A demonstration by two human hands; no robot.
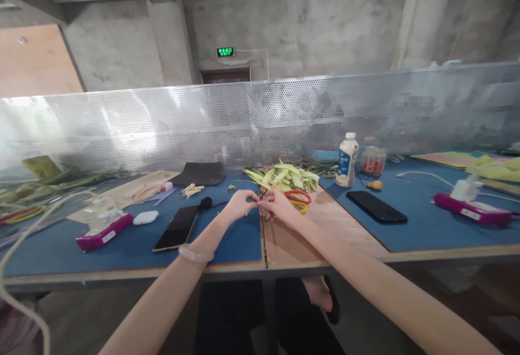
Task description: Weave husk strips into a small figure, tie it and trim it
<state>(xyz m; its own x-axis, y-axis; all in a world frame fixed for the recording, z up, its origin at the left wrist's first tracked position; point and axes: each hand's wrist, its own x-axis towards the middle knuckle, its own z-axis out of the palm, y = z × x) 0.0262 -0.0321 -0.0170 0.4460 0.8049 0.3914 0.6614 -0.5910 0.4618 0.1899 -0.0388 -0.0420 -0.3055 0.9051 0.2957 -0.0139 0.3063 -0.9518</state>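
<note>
Just beside the leafy strips [298,175], our left hand [239,205] and right hand [277,203] pinch a dark piece [264,194] that a slack grip could drop.

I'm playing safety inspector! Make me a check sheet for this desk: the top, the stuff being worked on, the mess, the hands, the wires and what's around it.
Surface: blue mat on the left, pale wooden strip in the middle, another blue mat on the right.
Job's things: pale green leafy strips in a pile just beyond the hands; red loop and yellow loop beside the right hand.
Clutter: two flat black phones, white bottle with blue label.
Hands: left hand and right hand meet at the fingertips; a small dark thing there is too tiny to name.
Cables: white cable hangs past the left front edge.
Spills: nothing seen.
Surroundings: perforated metal panel, green exit sign.
</note>
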